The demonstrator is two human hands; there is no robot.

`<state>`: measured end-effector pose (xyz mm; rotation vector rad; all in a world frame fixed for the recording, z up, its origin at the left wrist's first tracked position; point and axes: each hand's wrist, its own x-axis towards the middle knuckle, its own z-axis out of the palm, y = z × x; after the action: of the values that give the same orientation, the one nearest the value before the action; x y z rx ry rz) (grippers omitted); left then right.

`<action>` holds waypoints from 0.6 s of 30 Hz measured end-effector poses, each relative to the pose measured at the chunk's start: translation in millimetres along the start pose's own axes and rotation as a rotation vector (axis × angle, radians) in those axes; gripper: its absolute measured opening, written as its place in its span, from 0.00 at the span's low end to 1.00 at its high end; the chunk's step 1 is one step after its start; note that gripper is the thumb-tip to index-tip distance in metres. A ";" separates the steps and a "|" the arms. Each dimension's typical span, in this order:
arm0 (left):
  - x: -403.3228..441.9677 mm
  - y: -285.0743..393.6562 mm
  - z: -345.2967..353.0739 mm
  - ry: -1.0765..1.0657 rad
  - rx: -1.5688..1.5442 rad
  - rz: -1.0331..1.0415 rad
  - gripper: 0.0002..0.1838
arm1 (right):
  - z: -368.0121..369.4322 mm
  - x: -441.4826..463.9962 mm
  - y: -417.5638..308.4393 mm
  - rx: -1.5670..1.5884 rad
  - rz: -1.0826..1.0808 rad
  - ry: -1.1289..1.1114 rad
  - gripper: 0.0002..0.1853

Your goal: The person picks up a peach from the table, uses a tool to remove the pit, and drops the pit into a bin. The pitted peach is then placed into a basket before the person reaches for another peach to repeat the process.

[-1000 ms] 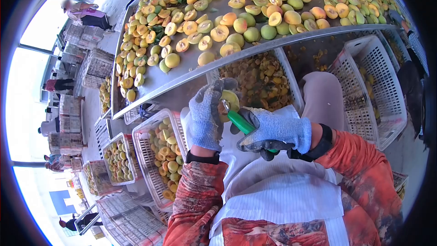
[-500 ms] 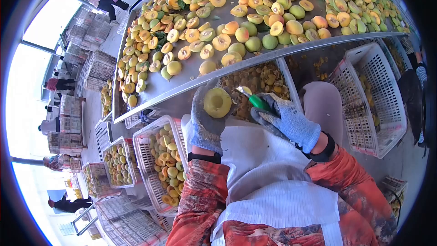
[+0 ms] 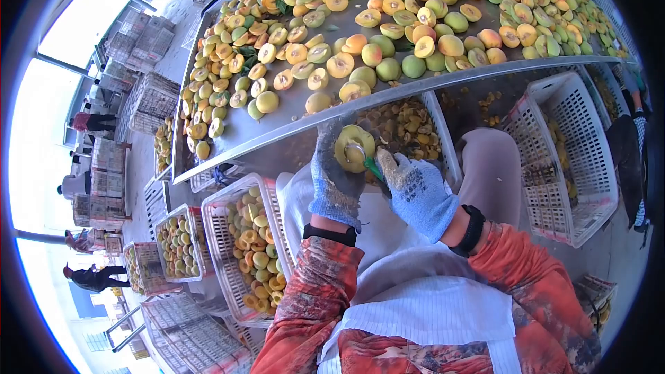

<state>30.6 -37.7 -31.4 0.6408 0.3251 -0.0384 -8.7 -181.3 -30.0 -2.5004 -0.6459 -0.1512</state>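
My left hand, in a blue knit glove with a grey palm, is wrapped round a yellow-green peach half, cut face up. In my right hand, gloved alike, is a green-handled pitting tool. Its rounded metal end sits in the middle of the cut face, against the flesh. Both hands are just in front of the metal table edge, above my apron. Below the fruit, a crate of scraps shows under the table, partly hidden by my hands.
Many cut and whole peaches cover the table. A crate of peach halves stands at my left, with another fruit crate beyond it. A white crate is on the right. Other people stand among stacked crates at far left.
My right hand has moved left and brought the pitting tool into the peach half. My left hand has shifted slightly right and up with the fruit. The view has moved a little.
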 end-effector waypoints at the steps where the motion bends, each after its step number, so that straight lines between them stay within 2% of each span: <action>1: -2.6 0.1 4.5 0.011 -0.018 -0.005 0.21 | -1.7 -1.9 -4.1 -0.082 -0.022 -0.020 0.24; 3: -5.7 0.1 5.2 0.023 -0.038 -0.013 0.19 | -1.6 -6.0 -6.4 -0.165 -0.042 -0.043 0.24; 5: -8.2 1.5 4.0 0.025 -0.006 -0.099 0.20 | 0.9 -8.5 -3.8 -0.258 -0.207 0.133 0.22; 6: -7.9 -0.5 1.1 0.020 -0.007 -0.100 0.20 | 5.6 -10.9 -4.7 -0.262 -0.206 0.135 0.22; 8: -4.2 -5.6 -5.1 0.000 -0.069 -0.104 0.20 | 14.8 -15.3 -7.4 -0.149 -0.159 -0.001 0.22; 10: -10.6 -1.1 4.3 0.035 -0.095 -0.116 0.20 | 2.4 -11.4 -12.3 -0.064 -0.121 -0.012 0.21; 12: -9.1 8.7 -4.2 0.037 -0.072 -0.058 0.19 | -15.1 -4.7 -16.7 0.285 0.058 -0.147 0.22; 13: -16.9 16.3 -12.1 -0.071 0.443 0.367 0.18 | -14.1 0.4 -11.7 0.291 0.050 -0.140 0.22; 15: -26.6 64.0 -35.8 0.055 0.233 0.150 0.16 | -9.7 6.9 8.6 0.677 0.089 0.002 0.22; 16: -31.6 84.6 -68.6 0.152 0.321 0.221 0.17 | -9.9 12.4 19.6 0.688 0.087 0.010 0.22; 17: -41.5 98.1 -105.3 0.195 1.065 0.618 0.17 | -10.7 18.0 32.0 0.570 0.143 0.001 0.22; 18: -50.7 122.1 -128.9 0.479 0.813 0.432 0.14 | -9.7 18.8 43.6 0.451 0.202 -0.009 0.21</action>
<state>-37.9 133.4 -41.8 1.5236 0.6341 0.4234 28.9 -210.7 -38.3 -2.1119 -0.3752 0.0742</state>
